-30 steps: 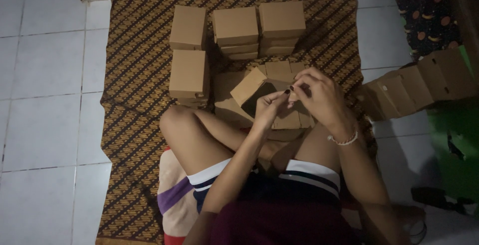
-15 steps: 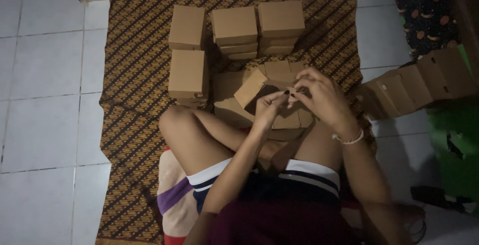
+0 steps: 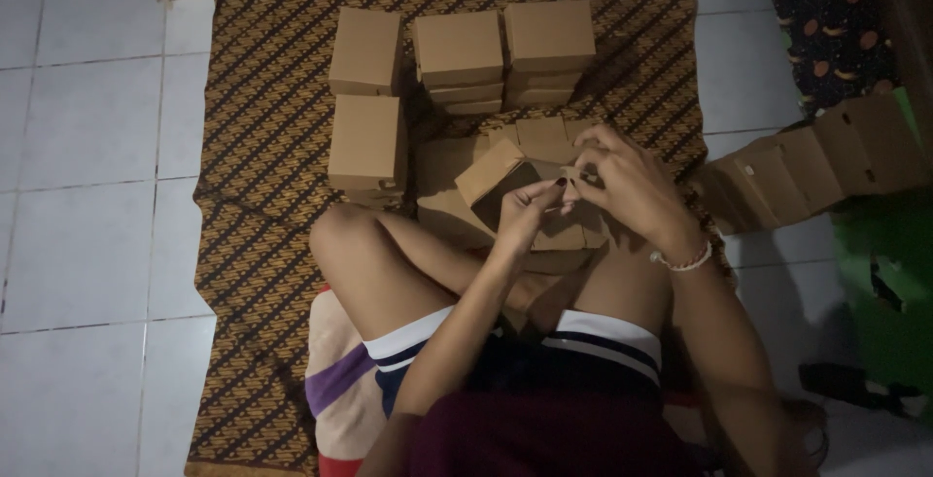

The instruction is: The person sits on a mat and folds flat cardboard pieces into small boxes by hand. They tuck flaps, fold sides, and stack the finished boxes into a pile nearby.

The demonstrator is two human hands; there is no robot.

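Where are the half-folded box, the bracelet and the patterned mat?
half-folded box (image 3: pixel 491 171), head view, on its raised flap.
bracelet (image 3: pixel 683 263), head view, on the beads at the right wrist.
patterned mat (image 3: pixel 262 147), head view, on a bare part left of the boxes.

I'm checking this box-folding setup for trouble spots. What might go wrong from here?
The half-folded box is held only by the fingers of the left hand and right hand; a flap might crease or slip. The stacks close behind it could topple if bumped. Dim light may hide misfolds.
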